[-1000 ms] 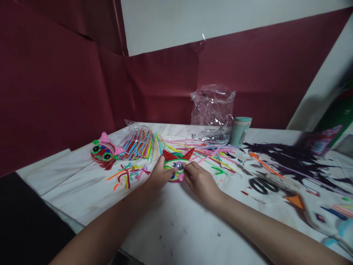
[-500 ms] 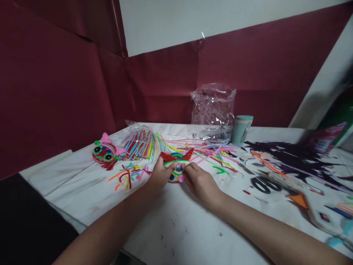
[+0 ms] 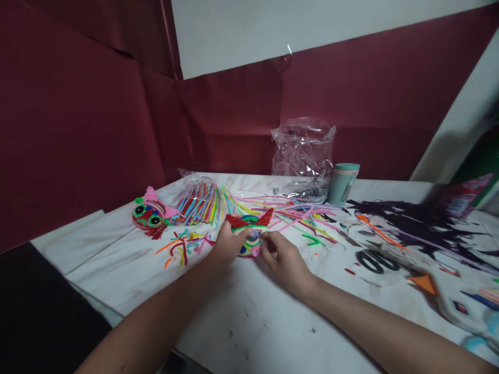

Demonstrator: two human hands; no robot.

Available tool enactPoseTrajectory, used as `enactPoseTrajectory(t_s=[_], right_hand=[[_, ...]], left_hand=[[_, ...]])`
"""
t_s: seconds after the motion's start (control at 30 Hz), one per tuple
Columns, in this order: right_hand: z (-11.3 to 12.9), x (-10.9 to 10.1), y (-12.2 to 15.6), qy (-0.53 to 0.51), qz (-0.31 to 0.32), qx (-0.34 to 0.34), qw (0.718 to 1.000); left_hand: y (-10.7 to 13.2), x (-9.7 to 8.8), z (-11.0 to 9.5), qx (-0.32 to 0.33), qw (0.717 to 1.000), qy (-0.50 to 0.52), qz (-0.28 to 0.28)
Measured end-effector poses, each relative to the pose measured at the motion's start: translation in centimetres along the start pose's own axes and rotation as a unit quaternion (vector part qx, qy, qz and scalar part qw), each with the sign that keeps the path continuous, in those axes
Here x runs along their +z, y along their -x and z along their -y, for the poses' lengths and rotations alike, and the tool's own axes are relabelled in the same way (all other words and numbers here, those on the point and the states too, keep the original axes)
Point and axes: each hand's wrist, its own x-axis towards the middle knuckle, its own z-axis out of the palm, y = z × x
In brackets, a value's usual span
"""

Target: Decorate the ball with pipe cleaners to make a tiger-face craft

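Note:
My left hand [image 3: 228, 244] is closed round the left side of a pipe-cleaner animal face [image 3: 246, 222], its thumb lying across the front. Red points stick up from the face's top, with green, blue and pink parts below. At its right side, the fingertips of my right hand [image 3: 286, 259] pinch a short lilac pipe cleaner [image 3: 256, 235] against the front. Part of the face is hidden by my fingers. To the left lies a similar finished-looking face [image 3: 150, 214] with round black eyes, pink tufts and red fringe.
Cut pipe-cleaner bits [image 3: 183, 246] and a bagged bundle of long pipe cleaners [image 3: 200, 200] lie left. Behind stand a clear plastic bag [image 3: 302, 150] and a green lidded cup [image 3: 343, 184]. Dark purple strips [image 3: 405, 223], black-handled scissors [image 3: 376, 261] and a glue gun [image 3: 440, 296] are right.
My right fingers have drawn slightly back to the right from the face, and more lilac shows at its front. The left hand keeps its hold.

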Motion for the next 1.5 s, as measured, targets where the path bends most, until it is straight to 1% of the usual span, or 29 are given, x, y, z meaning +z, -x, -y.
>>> enactPoseTrajectory(t_s=[0.1, 0.2, 0.4, 0.53, 0.6, 0.7, 0.8, 0.93, 1.0, 1.1, 1.17, 1.37, 1.5], right_hand=[[0.0, -0.1, 0.1, 0.010, 0.013, -0.033, 0.999], [0.0, -0.3, 0.0, 0.028, 0.020, -0.062, 0.998], [0.2, -0.6, -0.1, 0.057, 0.032, -0.067, 0.996], [0.2, -0.8, -0.2, 0.079, 0.042, -0.069, 0.994], [0.3, -0.9, -0.3, 0.084, 0.045, -0.067, 0.993], [0.3, -0.9, -0.2, 0.086, 0.047, -0.060, 0.993], [0.3, -0.9, -0.3, 0.088, 0.049, -0.056, 0.993], [0.3, -0.8, -0.3, 0.091, 0.054, -0.056, 0.993], [0.3, -0.8, -0.3, 0.084, 0.052, -0.055, 0.994], [0.2, -0.6, -0.2, 0.056, 0.032, -0.037, 0.997], [0.1, -0.6, -0.2, 0.041, 0.022, -0.028, 0.999], [0.2, -1.0, -0.5, 0.062, 0.034, -0.044, 0.996], [0.2, -1.1, -0.5, 0.077, 0.045, -0.048, 0.995]], left_hand=[[-0.1, -0.1, 0.2, 0.002, 1.000, 0.000, -0.009], [-0.1, -0.1, 0.4, 0.004, 1.000, 0.013, -0.005], [0.0, -0.1, -0.1, -0.005, 1.000, 0.007, 0.001], [0.0, -0.3, -0.1, 0.009, 1.000, -0.001, 0.028], [-0.1, -0.5, 0.1, 0.017, 0.999, -0.005, 0.044], [-0.5, -0.8, 0.7, 0.027, 0.998, -0.004, 0.052], [-0.7, -1.0, 1.0, 0.025, 0.997, 0.033, 0.070], [-0.4, -1.1, 0.8, 0.010, 0.991, 0.080, 0.102], [-0.2, -0.9, 0.5, 0.005, 0.993, 0.064, 0.095], [0.0, -0.8, 0.2, 0.002, 0.998, 0.024, 0.059], [0.0, -0.7, 0.0, 0.000, 0.999, 0.017, 0.047], [0.0, -0.8, -0.1, 0.008, 0.999, 0.000, 0.052], [-0.1, -0.8, 0.0, 0.012, 0.998, -0.002, 0.067]])
